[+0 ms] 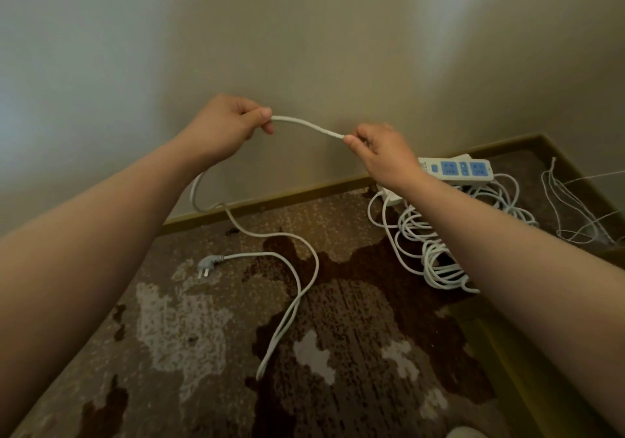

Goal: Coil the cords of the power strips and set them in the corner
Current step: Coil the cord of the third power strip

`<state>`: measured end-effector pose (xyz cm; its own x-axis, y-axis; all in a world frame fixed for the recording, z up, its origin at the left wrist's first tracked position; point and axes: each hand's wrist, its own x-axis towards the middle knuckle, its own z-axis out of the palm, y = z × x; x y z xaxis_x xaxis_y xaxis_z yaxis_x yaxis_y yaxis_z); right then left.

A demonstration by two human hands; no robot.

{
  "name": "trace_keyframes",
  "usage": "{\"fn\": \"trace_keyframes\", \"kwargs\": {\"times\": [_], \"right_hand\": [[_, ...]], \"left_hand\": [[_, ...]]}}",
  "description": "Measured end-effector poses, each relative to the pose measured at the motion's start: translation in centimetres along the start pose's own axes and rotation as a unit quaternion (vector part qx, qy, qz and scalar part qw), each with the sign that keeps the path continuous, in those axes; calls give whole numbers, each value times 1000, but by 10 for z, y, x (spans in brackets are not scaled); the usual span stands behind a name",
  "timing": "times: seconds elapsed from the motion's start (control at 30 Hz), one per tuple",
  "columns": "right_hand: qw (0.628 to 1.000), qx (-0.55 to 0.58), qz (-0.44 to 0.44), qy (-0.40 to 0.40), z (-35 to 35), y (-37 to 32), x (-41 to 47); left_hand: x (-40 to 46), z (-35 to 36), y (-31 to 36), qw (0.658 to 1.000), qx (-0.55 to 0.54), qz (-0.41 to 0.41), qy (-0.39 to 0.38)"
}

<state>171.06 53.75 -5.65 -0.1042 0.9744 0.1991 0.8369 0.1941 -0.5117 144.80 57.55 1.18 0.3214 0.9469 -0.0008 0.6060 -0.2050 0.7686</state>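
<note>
Both arms outstretched, left hand (226, 123) and right hand (382, 153) pinching cord (306, 124).

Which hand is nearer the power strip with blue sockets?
Right. The right hand pinches the cord just left of the power strip; the left hand holds the cord farther left.

A white power strip with blue sockets (460, 168) sat on the patterned brown carpet (209, 319) by the wall. Before it lay a pile of coiled white cords (436, 244); well left of it lay a grey plug (208, 263); right of it, thin loose white wires (571, 211).
</note>
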Motion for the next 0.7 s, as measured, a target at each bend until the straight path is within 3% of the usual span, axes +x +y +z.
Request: {"fn": "trace_keyframes", "kwargs": {"times": [0.13, 0.3, 0.43, 0.53, 0.7], "right_hand": [[997, -72, -2, 2, -11, -2, 0], [995, 92, 26, -32, -12, -8, -1], [978, 177, 85, 65, -17, -3, 4], [957, 236, 128, 109, -12, -2, 7], [895, 353, 212, 171, -19, 0, 17]], "left_hand": [[10, 13, 25, 996, -91, -3, 23], [7, 25, 29, 987, -159, 12, 26], [-10, 32, 3, 997, -53, 48, -26], [-12, 29, -12, 999, -19, 44, -16], [-18, 54, -20, 998, 43, 22, -47]]}}
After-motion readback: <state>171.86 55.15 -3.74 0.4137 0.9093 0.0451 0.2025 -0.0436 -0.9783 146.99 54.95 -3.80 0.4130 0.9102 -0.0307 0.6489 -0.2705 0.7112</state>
